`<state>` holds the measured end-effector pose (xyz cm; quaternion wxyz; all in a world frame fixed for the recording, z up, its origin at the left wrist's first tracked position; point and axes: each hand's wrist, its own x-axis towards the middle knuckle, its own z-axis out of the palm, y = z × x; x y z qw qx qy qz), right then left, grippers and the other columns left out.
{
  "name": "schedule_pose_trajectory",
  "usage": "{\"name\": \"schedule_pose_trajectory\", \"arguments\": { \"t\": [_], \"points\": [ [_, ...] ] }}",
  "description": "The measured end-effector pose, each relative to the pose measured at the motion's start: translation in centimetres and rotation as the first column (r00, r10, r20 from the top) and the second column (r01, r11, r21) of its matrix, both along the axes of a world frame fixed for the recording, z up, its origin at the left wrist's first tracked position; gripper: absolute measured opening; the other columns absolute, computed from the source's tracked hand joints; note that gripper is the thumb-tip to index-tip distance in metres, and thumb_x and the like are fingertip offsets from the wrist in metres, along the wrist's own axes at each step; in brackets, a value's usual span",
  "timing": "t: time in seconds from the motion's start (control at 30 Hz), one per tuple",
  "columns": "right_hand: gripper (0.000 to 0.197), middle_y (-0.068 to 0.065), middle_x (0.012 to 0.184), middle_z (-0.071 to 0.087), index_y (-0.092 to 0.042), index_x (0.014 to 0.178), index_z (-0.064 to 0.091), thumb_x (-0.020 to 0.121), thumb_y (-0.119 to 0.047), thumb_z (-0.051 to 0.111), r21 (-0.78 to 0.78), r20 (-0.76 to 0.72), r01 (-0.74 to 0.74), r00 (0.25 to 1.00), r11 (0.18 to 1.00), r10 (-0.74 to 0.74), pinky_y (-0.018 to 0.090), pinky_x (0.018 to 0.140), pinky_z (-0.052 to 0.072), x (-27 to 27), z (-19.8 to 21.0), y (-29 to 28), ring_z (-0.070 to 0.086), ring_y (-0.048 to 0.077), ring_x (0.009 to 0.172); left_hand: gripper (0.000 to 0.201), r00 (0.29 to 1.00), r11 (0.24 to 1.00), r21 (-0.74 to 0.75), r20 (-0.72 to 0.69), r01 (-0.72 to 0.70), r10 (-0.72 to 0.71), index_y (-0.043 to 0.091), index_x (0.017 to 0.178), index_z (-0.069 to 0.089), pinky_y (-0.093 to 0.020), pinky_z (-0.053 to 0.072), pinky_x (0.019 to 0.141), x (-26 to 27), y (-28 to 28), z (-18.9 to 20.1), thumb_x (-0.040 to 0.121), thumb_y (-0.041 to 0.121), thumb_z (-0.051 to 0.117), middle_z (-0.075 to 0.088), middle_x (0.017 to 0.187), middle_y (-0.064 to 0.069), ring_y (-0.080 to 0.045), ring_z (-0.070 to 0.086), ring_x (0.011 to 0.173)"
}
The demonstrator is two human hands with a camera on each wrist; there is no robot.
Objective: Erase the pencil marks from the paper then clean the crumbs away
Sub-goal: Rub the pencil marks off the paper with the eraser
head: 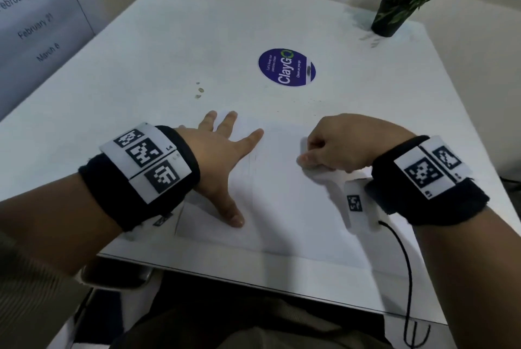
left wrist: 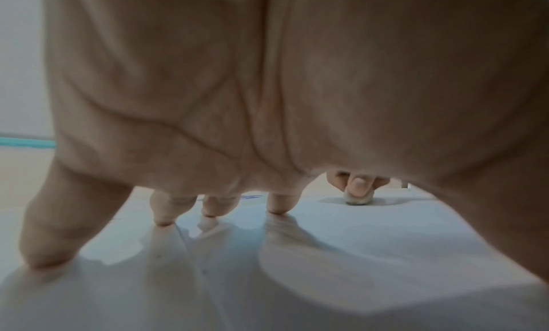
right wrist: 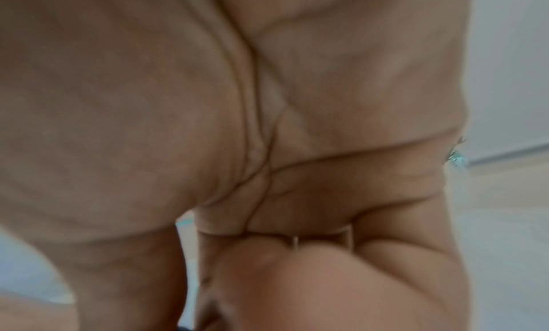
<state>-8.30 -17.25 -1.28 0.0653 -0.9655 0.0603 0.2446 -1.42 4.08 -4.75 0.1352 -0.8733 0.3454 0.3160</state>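
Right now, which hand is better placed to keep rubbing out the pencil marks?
Right. The right hand already pinches the eraser against the paper, beside the faint pencil lines. The left hand is spread flat, pinning the sheet down.

A white sheet of paper (head: 282, 207) lies flat on the near part of the table, its near edge close to the table's front edge. Faint pencil marks (head: 255, 162), thin upright lines, show near its left-centre. A small pale eraser (left wrist: 358, 198), apparently rounded, stands pressed on the sheet's right part.
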Motion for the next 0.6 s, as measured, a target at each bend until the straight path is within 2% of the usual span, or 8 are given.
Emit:
{"name": "schedule_pose_trajectory", "arguments": {
  "t": [0.07,0.13,0.23,0.33,0.4,0.47,0.53,0.6],
  "points": [
    [0.043,-0.003,0.067,0.069,-0.019,0.067,0.066,0.098,-0.049,0.065,0.126,0.000,-0.035,0.999,0.991,0.035,0.028,0.061,0.050,0.1,-0.3,0.9,0.059,0.016,0.057,0.161,1.000,1.000,-0.001,0.006,0.003,-0.003,0.049,0.148,-0.035,-0.066,0.019,0.121,0.1,-0.1,-0.1,0.041,0.089,0.079,-0.039,0.163,-0.005,-0.035,-0.027,0.153],
    [0.043,-0.002,0.064,0.071,-0.018,0.067,0.068,0.098,-0.047,0.065,0.251,-0.066,-0.061,0.995,0.966,0.080,0.028,0.063,0.056,0.1,-0.8,2.4,0.060,0.012,0.054,0.161,1.000,1.000,-0.001,0.006,-0.002,0.002,0.050,0.147,-0.036,-0.066,0.020,0.121,0.1,0.0,-0.2,0.041,0.090,0.079,-0.039,0.163,-0.005,-0.035,-0.028,0.153],
    [0.045,0.008,0.067,0.072,-0.009,0.071,0.068,0.096,-0.045,0.063,0.150,-0.093,-0.086,0.990,0.985,0.101,0.039,0.075,0.060,0.7,-1.0,1.9,0.059,0.018,0.052,0.162,1.000,1.000,0.000,-0.001,-0.003,0.003,0.051,0.147,-0.036,-0.066,0.020,0.120,0.3,0.1,-0.2,0.040,0.090,0.078,-0.039,0.163,-0.004,-0.034,-0.028,0.153],
    [0.043,0.010,0.076,0.075,-0.009,0.074,0.070,0.097,-0.046,0.065,-0.022,-0.003,0.021,1.000,1.000,-0.021,0.035,0.069,0.057,1.5,-0.1,-0.5,0.061,0.022,0.056,0.161,1.000,1.000,-0.002,-0.014,-0.006,0.006,0.051,0.148,-0.035,-0.067,0.019,0.120,0.3,0.1,0.0,0.040,0.090,0.079,-0.040,0.163,-0.003,-0.034,-0.028,0.153],
    [0.043,0.008,0.076,0.075,-0.010,0.075,0.070,0.099,-0.045,0.064,0.021,0.050,0.032,0.998,0.999,-0.033,0.030,0.063,0.050,1.8,0.0,-0.5,0.061,0.021,0.057,0.161,1.000,1.000,-0.005,-0.008,0.000,0.000,0.051,0.148,-0.035,-0.067,0.019,0.120,0.3,0.0,0.0,0.041,0.089,0.079,-0.039,0.163,-0.004,-0.034,-0.028,0.153],
    [0.042,-0.001,0.068,0.071,-0.016,0.071,0.068,0.101,-0.044,0.061,0.141,0.047,0.004,0.999,0.990,-0.011,0.028,0.060,0.050,1.9,-0.5,0.9,0.061,0.017,0.054,0.161,1.000,1.000,-0.007,-0.008,0.002,-0.002,0.051,0.148,-0.035,-0.067,0.017,0.121,0.3,0.0,0.0,0.041,0.089,0.079,-0.039,0.163,-0.004,-0.035,-0.028,0.153],
    [0.043,0.005,0.069,0.073,-0.013,0.074,0.071,0.101,-0.043,0.060,0.154,0.005,-0.020,1.000,0.988,0.019,0.034,0.068,0.056,1.9,-1.2,1.8,0.061,0.016,0.055,0.161,1.000,1.000,-0.006,-0.014,0.001,-0.001,0.051,0.148,-0.035,-0.067,0.016,0.121,0.3,0.1,-0.1,0.041,0.089,0.079,-0.040,0.163,-0.005,-0.034,-0.029,0.153],
    [0.044,0.015,0.080,0.077,-0.009,0.075,0.072,0.100,-0.043,0.061,0.099,-0.006,0.016,1.000,0.995,-0.015,0.038,0.076,0.059,2.1,-1.3,1.1,0.061,0.019,0.057,0.161,1.000,1.000,-0.006,-0.015,0.003,-0.003,0.051,0.148,-0.036,-0.067,0.014,0.122,0.3,0.2,-0.1,0.041,0.090,0.078,-0.040,0.163,-0.004,-0.034,-0.029,0.153]
  ]
}}
